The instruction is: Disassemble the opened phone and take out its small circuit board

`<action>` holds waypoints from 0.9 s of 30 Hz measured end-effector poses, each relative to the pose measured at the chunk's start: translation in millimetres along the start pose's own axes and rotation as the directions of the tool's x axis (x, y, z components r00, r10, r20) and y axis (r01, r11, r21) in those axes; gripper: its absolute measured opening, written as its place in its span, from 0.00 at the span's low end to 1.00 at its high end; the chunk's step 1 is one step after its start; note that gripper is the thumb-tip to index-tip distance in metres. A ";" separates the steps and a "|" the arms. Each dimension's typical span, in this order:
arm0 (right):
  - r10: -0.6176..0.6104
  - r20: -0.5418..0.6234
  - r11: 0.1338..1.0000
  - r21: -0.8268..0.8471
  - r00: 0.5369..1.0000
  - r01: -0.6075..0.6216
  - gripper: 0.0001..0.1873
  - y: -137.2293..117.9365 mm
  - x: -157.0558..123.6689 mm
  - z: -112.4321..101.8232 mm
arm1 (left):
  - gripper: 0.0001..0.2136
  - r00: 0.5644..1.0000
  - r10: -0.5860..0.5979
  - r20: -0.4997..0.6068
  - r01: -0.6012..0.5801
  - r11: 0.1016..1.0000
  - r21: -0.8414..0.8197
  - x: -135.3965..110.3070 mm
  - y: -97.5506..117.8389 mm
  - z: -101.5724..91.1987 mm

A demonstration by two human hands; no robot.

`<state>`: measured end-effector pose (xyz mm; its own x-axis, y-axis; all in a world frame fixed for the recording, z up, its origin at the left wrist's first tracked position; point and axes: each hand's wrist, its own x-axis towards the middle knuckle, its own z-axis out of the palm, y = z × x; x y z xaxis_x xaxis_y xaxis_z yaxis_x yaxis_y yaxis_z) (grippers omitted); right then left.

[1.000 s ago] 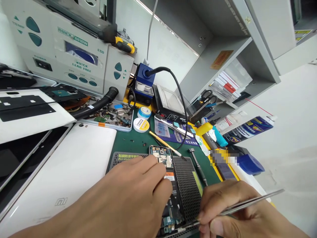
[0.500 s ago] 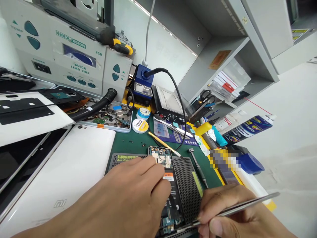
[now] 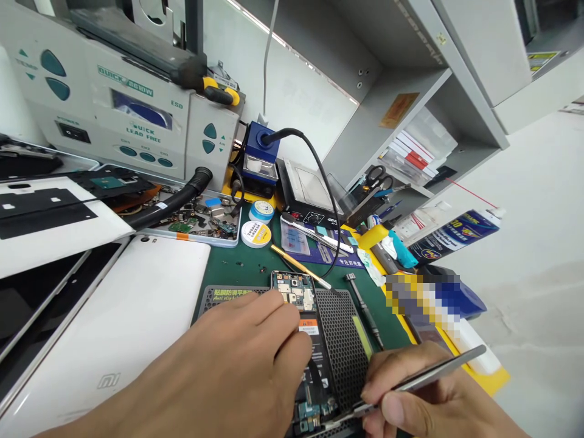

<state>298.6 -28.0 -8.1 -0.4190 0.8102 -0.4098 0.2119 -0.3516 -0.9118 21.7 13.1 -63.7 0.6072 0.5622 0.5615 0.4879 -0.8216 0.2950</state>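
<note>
An opened phone [image 3: 294, 291] lies on a black perforated anti-slip mat [image 3: 345, 331], its upper circuit board, battery and lower small board [image 3: 309, 410] exposed. My left hand [image 3: 255, 359] rests over the phone's left side with its fingers curled down; the fingertips are hidden, so what they grip is out of sight. In my right hand [image 3: 410, 392], metal tweezers [image 3: 440, 368] are pinched between thumb and fingers. Their tips reach down to the lower right edge of the phone, beside the small board. A dark flex cable [image 3: 316, 380] shows near the battery's lower end.
On the left lie a white Mi back panel [image 3: 150, 310] and a tray [image 3: 205, 237] of loose parts. A hot-air station [image 3: 137, 121] stands behind. Past the mat are a brush [image 3: 301, 266], round tins [image 3: 256, 233] and a screwdriver [image 3: 364, 307]. A spray can [image 3: 456, 237] lies at right.
The tweezers' rear end has swung slightly lower and left in view, while their tips stay at the phone's lower edge. My left hand holds nearly the same pose; the view shifts slightly.
</note>
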 end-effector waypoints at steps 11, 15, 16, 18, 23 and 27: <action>-0.210 0.067 0.680 -0.707 0.976 0.194 0.10 -55.0 0.3 15.3 | 0.05 1.000 0.012 0.005 -0.012 1.000 -0.015 2.9 -0.7 -5.3; -0.158 0.208 0.576 -0.775 0.965 0.261 0.07 -72.1 9.4 30.0 | 0.05 0.998 -0.027 0.062 0.029 0.999 -0.027 2.6 3.1 -8.2; -0.237 0.176 0.561 -0.778 0.955 0.283 0.07 -73.4 11.0 32.7 | 0.05 0.996 -0.041 0.074 0.043 0.999 -0.021 2.6 4.6 -9.1; -0.274 0.185 0.545 -0.779 0.944 0.311 0.09 -75.7 14.1 36.6 | 0.04 0.995 -0.063 0.082 0.064 0.998 -0.004 2.7 7.0 -10.7; -0.066 0.320 0.513 -0.801 0.945 0.307 0.09 -96.2 23.4 41.9 | 0.03 0.998 -0.041 0.048 0.040 0.999 0.025 2.2 6.0 -8.8; -0.026 0.164 0.654 -0.743 0.986 0.141 0.11 -98.1 25.4 37.8 | 0.02 1.000 -0.004 0.008 0.003 0.999 0.035 -0.8 3.1 -3.6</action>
<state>233.8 9.4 69.9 -0.5634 0.7313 -0.3844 0.7359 0.2328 -0.6358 20.4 9.8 -60.5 0.6105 0.5659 0.5542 0.5116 -0.8159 0.2695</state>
